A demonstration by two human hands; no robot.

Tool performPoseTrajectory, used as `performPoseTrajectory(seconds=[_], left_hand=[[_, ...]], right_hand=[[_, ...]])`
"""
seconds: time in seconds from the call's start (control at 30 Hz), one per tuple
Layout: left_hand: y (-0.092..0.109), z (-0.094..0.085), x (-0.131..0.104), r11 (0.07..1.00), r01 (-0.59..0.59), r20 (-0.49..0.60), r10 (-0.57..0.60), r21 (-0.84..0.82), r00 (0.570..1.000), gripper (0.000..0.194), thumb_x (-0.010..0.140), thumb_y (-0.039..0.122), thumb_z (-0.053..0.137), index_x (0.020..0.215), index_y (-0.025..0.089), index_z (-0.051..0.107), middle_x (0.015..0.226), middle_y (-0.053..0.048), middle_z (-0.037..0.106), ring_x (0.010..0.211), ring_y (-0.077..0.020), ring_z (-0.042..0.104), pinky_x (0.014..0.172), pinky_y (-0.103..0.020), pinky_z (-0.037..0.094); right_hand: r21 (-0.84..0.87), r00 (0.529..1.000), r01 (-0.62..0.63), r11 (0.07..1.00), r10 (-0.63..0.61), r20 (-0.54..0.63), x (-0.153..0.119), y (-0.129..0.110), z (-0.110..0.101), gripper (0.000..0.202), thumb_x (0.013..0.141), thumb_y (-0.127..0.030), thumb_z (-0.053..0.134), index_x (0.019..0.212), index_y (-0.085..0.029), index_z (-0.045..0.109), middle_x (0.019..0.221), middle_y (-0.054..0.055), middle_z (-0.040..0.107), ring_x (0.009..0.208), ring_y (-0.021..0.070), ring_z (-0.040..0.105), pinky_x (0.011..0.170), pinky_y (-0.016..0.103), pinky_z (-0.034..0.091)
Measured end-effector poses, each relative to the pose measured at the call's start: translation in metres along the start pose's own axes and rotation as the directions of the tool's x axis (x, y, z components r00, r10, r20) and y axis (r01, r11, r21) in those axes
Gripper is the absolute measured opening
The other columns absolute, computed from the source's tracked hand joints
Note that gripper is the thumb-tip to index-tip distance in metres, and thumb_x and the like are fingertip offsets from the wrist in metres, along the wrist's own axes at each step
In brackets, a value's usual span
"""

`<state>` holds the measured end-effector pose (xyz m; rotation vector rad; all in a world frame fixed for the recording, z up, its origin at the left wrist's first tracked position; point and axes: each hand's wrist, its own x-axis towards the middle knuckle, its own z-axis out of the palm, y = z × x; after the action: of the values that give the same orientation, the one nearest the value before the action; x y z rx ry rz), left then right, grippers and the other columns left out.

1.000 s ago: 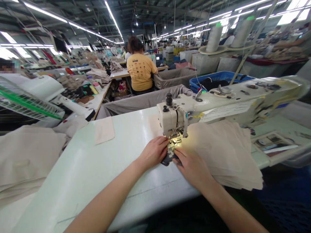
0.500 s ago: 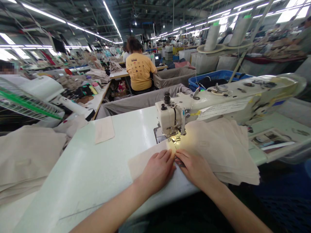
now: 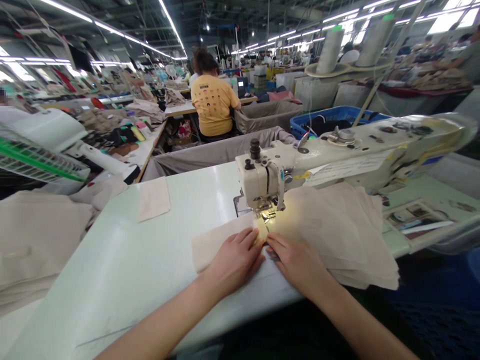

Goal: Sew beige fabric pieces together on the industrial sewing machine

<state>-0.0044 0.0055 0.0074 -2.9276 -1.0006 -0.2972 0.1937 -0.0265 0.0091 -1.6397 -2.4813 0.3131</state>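
Observation:
In the head view, my left hand [image 3: 234, 260] and my right hand [image 3: 300, 262] meet just in front of the presser foot [image 3: 267, 216] of a lit sewing machine [image 3: 258, 180]. My left fingers press together on a beige fabric piece [image 3: 208, 244] that lies partly under the foot. With thumb and fingers closed, my right hand grips the fabric edge beside them. Something small and dark shows under my right fingers; I cannot make out what it is. A stack of beige fabric pieces [image 3: 348, 230] lies to the right, under the machine arm.
A small beige piece [image 3: 154, 199] lies on the pale tabletop [image 3: 150, 270]. More beige fabric [image 3: 33, 240] is heaped at left by a fan [image 3: 41, 155]. Behind the table stand a grey cloth bin [image 3: 210, 150] and a blue basket [image 3: 337, 116]. A person in a yellow shirt [image 3: 213, 105] sits ahead.
The whole view has shifted slightly, so the table and machine head appear a little further left. My hands keep nearly the same place at the presser foot, still on the fabric.

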Motion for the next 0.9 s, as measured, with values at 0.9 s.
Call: performPoseTrajectory(seconds=[0.9], left_hand=[[-0.058,0.014,0.026,0.993,0.021,-0.119,-0.034,-0.114,0.992,0.030,0.101,0.027,0.046,0.126,0.017,0.060,0.125,-0.014,0.064,0.118,-0.0268,0.059,0.102,-0.045,0.053]], right_hand=[[-0.078,0.984,-0.050,0.996,0.035,-0.175,0.013,-0.003,0.022,0.029,0.099,-0.021,0.050,0.122,-0.018,0.069,0.129,0.011,0.069,0.087,0.0222,0.072,0.075,0.032,0.054]])
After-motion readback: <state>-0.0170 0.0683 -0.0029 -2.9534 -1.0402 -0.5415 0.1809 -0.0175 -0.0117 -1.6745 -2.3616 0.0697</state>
